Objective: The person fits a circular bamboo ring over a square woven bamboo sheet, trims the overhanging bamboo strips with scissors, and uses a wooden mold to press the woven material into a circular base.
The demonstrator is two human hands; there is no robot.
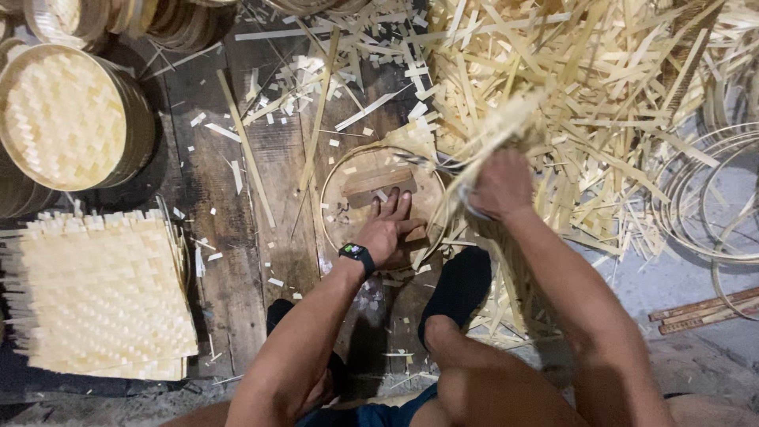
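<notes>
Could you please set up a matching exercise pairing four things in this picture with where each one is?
Things:
1. left hand
2. right hand
3. stack of woven mats
4. round basket lid

Places:
A. upper left, on the floor
B. flat on the round wooden block
C. gripping a bundle of strips
D. lower left, beside the planks

Pairs: 1-B, 2-C, 3-D, 4-A
</notes>
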